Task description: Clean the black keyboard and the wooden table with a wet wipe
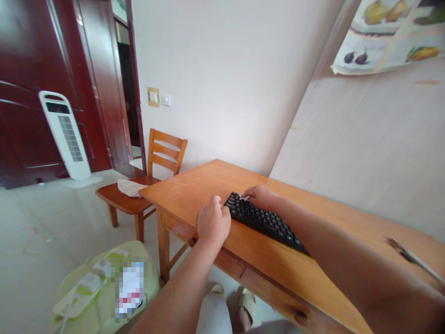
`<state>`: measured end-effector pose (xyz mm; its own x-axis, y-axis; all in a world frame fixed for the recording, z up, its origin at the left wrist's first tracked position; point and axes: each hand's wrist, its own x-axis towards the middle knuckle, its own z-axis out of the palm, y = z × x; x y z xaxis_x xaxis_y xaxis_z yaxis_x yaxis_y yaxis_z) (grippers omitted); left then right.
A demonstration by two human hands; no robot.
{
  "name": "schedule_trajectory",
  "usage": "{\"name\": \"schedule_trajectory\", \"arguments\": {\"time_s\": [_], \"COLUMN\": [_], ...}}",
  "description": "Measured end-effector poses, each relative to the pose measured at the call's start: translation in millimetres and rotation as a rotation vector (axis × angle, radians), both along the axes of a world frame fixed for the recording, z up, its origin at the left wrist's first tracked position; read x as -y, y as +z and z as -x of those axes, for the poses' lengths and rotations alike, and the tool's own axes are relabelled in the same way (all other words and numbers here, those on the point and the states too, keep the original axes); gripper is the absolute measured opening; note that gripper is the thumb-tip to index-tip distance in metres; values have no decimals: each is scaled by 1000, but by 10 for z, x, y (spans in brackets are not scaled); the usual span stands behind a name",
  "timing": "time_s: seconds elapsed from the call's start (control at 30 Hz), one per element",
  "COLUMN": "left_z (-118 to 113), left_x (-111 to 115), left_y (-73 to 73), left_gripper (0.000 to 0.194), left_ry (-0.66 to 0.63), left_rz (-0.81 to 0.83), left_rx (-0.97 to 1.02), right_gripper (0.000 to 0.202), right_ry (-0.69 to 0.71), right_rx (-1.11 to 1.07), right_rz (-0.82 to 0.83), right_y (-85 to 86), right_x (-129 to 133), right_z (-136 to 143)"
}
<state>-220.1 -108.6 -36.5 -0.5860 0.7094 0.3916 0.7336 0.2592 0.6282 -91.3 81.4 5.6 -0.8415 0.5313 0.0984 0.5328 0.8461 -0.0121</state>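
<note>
A black keyboard (267,219) lies at a slant along the front of the wooden table (295,273). My left hand (214,220) is closed at the keyboard's left end, thumb side up, gripping its edge; the fingertips are partly hidden. Over the upper left keys, my right hand (263,197) pinches a small white tissue (244,197) and presses it down on the keys. My right forearm covers the keyboard's far right end.
A paintbrush-like stick (413,260) lies at the table's right. White scribbles (177,188) mark its left end. Beyond stands a wooden chair (167,150) with a white cloth (129,188). A pale green stool (139,250) holding a power strip (90,283) is at lower left.
</note>
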Motion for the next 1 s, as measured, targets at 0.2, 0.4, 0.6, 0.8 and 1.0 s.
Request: {"name": "schedule_trajectory", "arguments": {"time_s": [0.2, 0.4, 0.6, 0.8, 1.0], "left_z": [3, 8, 10, 14, 11], "left_x": [1, 9, 10, 5, 15], "left_y": [33, 55, 73, 64, 81], "left_gripper": [28, 28, 28, 27, 27], "left_ry": [-9, -23, -16, -12, -15], "left_rz": [16, 45, 47, 37, 31], "left_rx": [28, 52, 54, 23, 21], "right_gripper": [46, 46, 47, 37, 28], "right_ry": [-10, -11, -11, -100, -210], "right_rx": [47, 58, 47, -92, -307], "right_rz": [-2, -6, 28, 129, 244], "right_y": [21, 56, 93, 200, 271], "right_x": [3, 97, 178, 181, 166], "right_z": [-507, -864, -1176, -1204, -648]}}
